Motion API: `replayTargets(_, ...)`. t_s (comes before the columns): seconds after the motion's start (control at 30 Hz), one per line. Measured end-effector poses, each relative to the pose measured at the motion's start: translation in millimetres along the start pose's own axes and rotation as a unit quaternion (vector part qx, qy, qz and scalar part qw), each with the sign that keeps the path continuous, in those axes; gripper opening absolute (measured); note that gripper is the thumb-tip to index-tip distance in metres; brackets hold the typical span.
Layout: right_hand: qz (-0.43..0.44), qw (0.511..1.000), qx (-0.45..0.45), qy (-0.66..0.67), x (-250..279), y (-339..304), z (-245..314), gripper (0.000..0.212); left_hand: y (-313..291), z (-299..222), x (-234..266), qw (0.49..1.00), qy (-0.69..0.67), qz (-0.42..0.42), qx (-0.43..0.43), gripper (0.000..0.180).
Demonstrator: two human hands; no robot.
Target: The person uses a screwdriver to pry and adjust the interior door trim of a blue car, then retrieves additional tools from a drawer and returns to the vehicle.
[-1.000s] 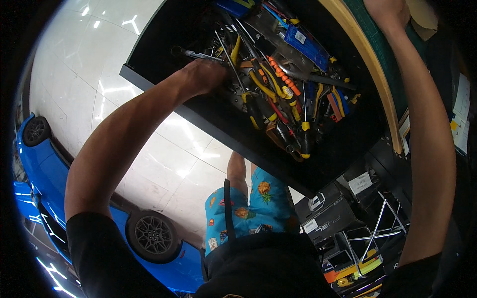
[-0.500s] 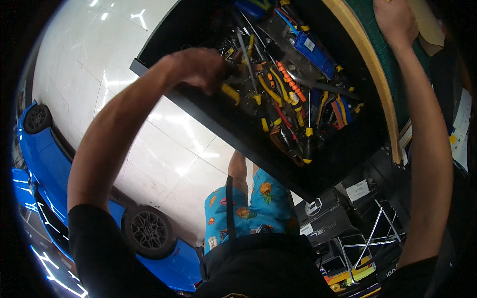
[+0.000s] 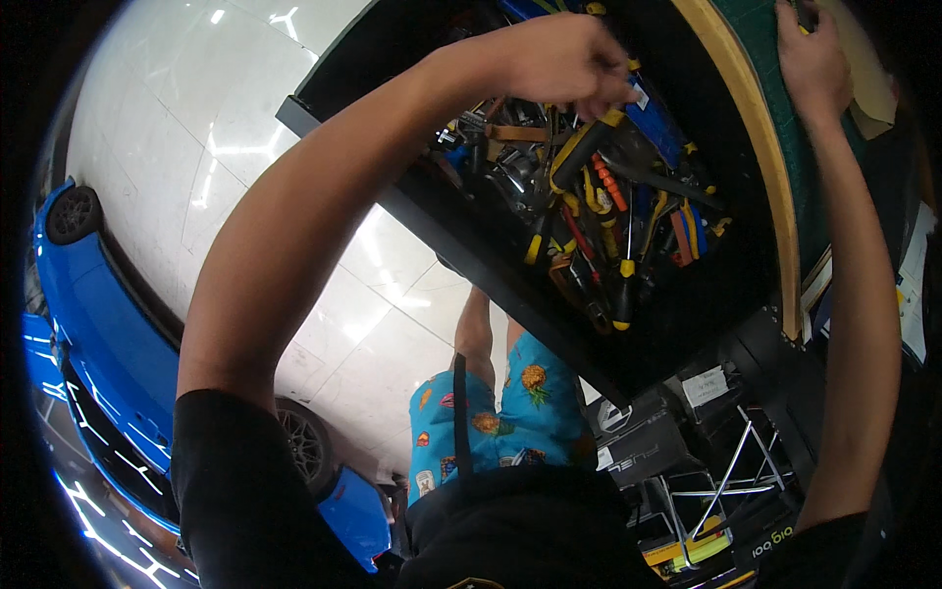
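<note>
An open black drawer (image 3: 471,240) is filled with a jumble of hand tools. Over its far middle reaches my left hand (image 3: 564,61), fingers closed around the upper end of a tool with a black-and-yellow handle (image 3: 581,157); the rest of that tool is lost among the others. Below lie a screwdriver (image 3: 624,285), an orange ribbed handle (image 3: 610,183) and a blue package (image 3: 653,128). On the green work surface (image 3: 751,39) at far right, my right hand (image 3: 816,69) is curled around a dark thing with a yellow patch, mostly hidden by the fingers.
A wooden edge (image 3: 751,108) borders the green surface beside the drawer. Black boxes (image 3: 653,437) and a metal-legged frame (image 3: 731,481) stand below at right. A blue car (image 3: 98,324) is parked at left on the pale tiled floor (image 3: 235,88).
My left hand has swept right and away, from the drawer's near left edge to over its far middle. A black-and-yellow handle now shows under its fingers. Several tools have shifted; my right hand stays on the surface.
</note>
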State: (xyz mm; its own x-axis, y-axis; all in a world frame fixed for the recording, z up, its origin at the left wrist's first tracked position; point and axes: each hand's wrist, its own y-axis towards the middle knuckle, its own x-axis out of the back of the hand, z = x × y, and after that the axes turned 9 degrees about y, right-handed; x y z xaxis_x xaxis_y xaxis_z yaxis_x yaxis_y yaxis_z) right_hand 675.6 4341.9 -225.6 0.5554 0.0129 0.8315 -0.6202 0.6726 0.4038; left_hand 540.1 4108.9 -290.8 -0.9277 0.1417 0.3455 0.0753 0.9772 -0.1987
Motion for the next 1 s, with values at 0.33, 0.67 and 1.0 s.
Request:
replayTargets(0.33, -0.036, 0.998, -0.011, -0.053, 8.2, -6.4, 7.7, 0.034, -92.2, 58.1, 53.4, 0.937, 0.329, 0.009, 0.114, 0.02)
replayTargets(0.67, -0.029, 0.998, -0.02, -0.058, 11.2, -8.3, 12.4, 0.036, -61.7, 75.4, -0.3, 0.821, 0.479, 0.248, 0.185, 0.028)
replayTargets(1.0, -0.036, 0.997, -0.003, -0.063, 8.6, -5.9, 4.6, 0.036, -89.8, 125.5, -1.0, 0.828, 0.462, 0.238, 0.21, 0.03)
